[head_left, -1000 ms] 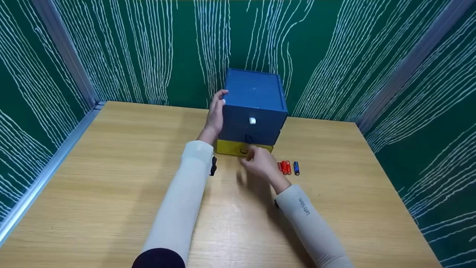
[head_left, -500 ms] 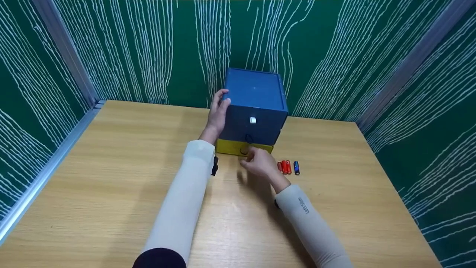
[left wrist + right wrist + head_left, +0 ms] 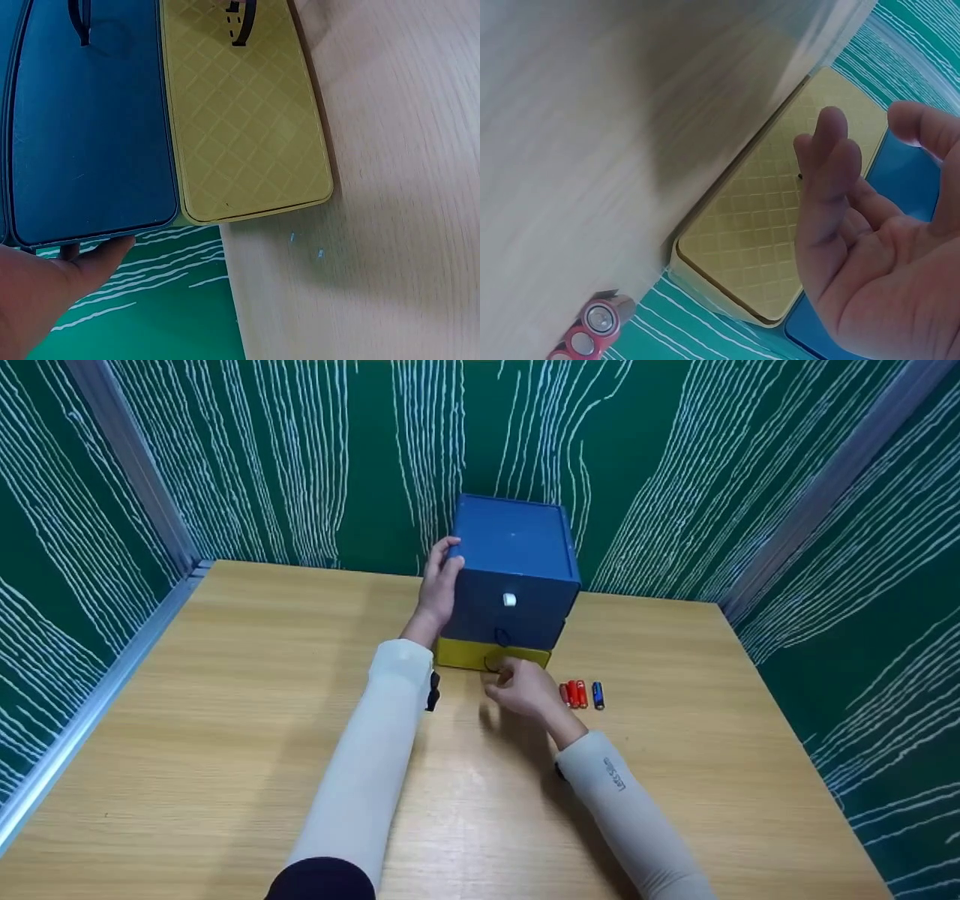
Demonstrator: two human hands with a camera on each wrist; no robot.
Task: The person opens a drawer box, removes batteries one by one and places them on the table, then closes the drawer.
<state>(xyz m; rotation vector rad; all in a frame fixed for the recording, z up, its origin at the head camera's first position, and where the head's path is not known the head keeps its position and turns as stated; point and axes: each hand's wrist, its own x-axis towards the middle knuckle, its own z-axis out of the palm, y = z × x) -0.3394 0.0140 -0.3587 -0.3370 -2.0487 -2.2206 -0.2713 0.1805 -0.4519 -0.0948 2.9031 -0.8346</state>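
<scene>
A stacked drawer cabinet stands near the back of the table, with a blue upper part (image 3: 517, 540) and a yellow bottom drawer (image 3: 461, 655). My left hand (image 3: 436, 592) rests against its left side, fingers fairly straight, the thumb by the front corner. In the left wrist view, thumb and a fingertip touch the blue edge. At the yellow drawer's front, my right hand (image 3: 525, 686) has its fingers curled at the black loop handle (image 3: 491, 664), partly covering it. The right wrist view shows the thumb (image 3: 919, 127) held apart; the fingers' contact with the loop is mostly hidden.
Several red batteries (image 3: 574, 694) and a blue battery (image 3: 598, 695) stand or lie right of my right hand. A white knob (image 3: 509, 600) sits on the top drawer, a black loop (image 3: 502, 637) below it. Green patterned walls close off the wooden table (image 3: 225, 720).
My left thumb has shifted slightly right onto the cabinet's front corner. The right hand stays at the yellow drawer, and the drawer shows no clear movement.
</scene>
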